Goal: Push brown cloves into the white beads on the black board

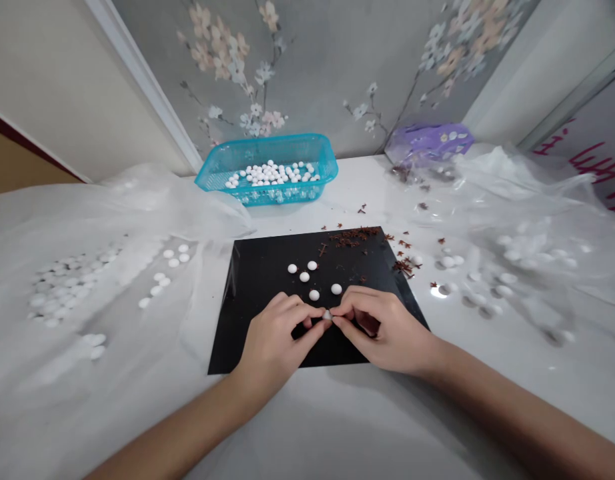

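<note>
My left hand point(282, 333) and my right hand point(382, 327) meet over the front part of a black board point(257, 267). Between my left thumb and index finger is a small white ball point(327, 315). The fingertips of my right hand pinch at the ball's right side; any smaller piece there is too small to make out. Just beyond my hands, several loose white balls point(304, 277) lie on the board. Small reddish-brown pieces point(355, 237) are heaped at its back right corner and spill past its edge.
Behind the board stands a blue basket point(328, 163) holding many white balls. Clear plastic sheeting point(152, 193) with more balls covers the left side. On the right are plastic bags point(512, 193), scattered balls and a purple package point(432, 141) near the wall.
</note>
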Motion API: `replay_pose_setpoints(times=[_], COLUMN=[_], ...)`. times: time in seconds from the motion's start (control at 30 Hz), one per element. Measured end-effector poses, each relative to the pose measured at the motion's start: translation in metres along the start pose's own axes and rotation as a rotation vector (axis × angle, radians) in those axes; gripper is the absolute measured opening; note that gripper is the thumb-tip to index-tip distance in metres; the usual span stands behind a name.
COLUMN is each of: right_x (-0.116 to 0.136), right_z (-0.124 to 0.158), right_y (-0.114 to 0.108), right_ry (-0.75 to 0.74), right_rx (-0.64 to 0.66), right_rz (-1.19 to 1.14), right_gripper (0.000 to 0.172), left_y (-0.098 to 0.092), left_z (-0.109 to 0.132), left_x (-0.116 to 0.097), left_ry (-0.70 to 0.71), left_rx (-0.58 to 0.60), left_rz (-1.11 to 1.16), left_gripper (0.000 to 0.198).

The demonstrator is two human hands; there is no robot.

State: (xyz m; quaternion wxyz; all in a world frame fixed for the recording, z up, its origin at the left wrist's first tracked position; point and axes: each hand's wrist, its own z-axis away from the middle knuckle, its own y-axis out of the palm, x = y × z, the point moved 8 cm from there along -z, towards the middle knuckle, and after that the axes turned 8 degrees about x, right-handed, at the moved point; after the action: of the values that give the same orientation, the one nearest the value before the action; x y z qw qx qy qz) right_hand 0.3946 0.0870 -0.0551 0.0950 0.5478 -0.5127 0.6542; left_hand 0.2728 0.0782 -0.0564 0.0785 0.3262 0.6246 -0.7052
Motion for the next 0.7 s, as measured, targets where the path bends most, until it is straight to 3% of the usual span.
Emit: replay_pose_setpoints(times=[0.47,0.53,0.63,0.7], right_x=[0.006,0.005,-0.004,-0.016], right_z=[-0.001,-0.002,0.003,0.004], right_y=[0.000,-0.013,-0.044,-0.056], right_ry=[-0.023,-0.038,0.032,0.115], right_rx=[0.032,-0.086,-0.387,-0.464], right_rz=[0.163,0.202,0.402,0.565], right_gripper=[0.009,0.012,0.015,0.020], left_y=[0.001,-0.002,-0.004,-0.003], left_z=[-0.002,-0.002,-0.002,-0.002], left_x=[0.001,0.000,0.000,0.001], left_ry=[-0.024,-0.027,-0.035,-0.035], left_rx=[0.036,0.018,-0.011,-0.023], left_rz=[-0.042,-0.051,-0.049,-0.056], left_gripper=[0.013,0.014,0.017,0.020])
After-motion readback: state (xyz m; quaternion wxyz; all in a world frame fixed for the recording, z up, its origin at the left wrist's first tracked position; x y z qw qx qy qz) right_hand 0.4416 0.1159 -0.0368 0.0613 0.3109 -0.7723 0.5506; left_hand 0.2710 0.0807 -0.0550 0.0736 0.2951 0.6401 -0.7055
